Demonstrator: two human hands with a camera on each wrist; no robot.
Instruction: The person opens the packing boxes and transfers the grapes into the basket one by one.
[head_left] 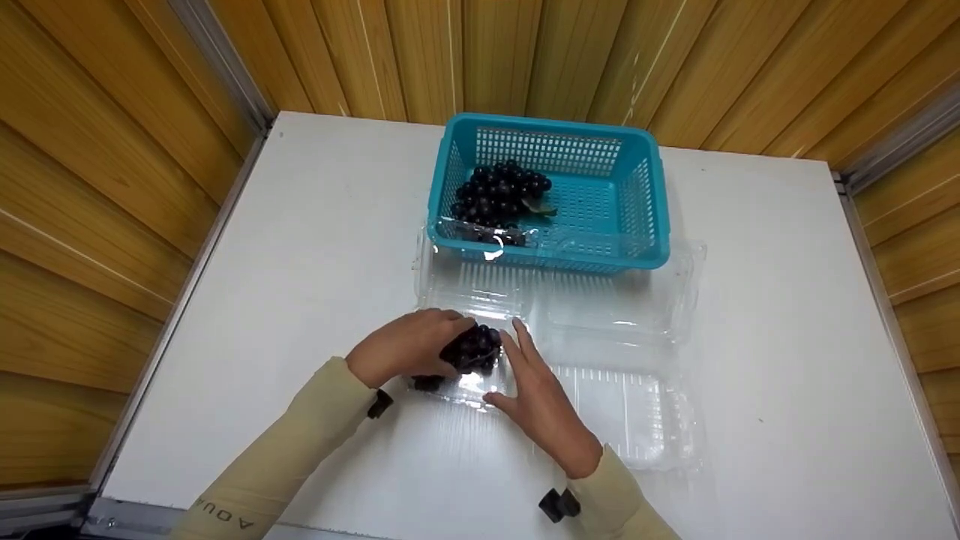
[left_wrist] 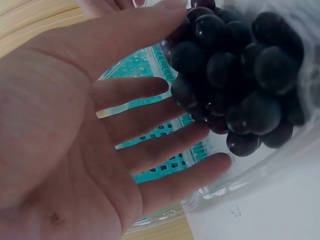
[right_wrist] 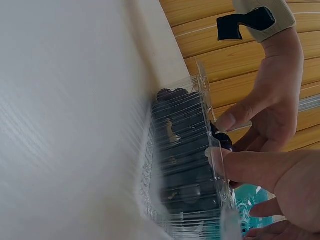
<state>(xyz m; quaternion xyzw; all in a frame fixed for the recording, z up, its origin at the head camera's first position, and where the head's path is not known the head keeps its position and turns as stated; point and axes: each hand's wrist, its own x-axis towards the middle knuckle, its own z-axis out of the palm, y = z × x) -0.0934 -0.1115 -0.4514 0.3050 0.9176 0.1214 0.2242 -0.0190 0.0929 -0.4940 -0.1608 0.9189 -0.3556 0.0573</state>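
Observation:
A bunch of dark grapes [head_left: 478, 346] sits in the left compartment of a clear plastic clamshell box [head_left: 615, 409]. My left hand [head_left: 412, 346] arches over the left side of the bunch. In the left wrist view its thumb lies along the grapes [left_wrist: 225, 70], and its fingers [left_wrist: 175, 177] extend apart beside them. My right hand [head_left: 541, 401] is at the right side of the bunch with fingers spread. The right wrist view has its thumb [right_wrist: 240, 165] at the rim of the box, below the left hand [right_wrist: 280, 100]. Dark grapes show through the ribbed wall.
Behind the box stands a turquoise basket [head_left: 660, 202] with another bunch of dark grapes [head_left: 499, 195] on its left side. The clear lid [head_left: 615, 300] lies folded back against the basket's front. Wood-panelled walls [head_left: 495, 60] border the white table [head_left: 315, 225].

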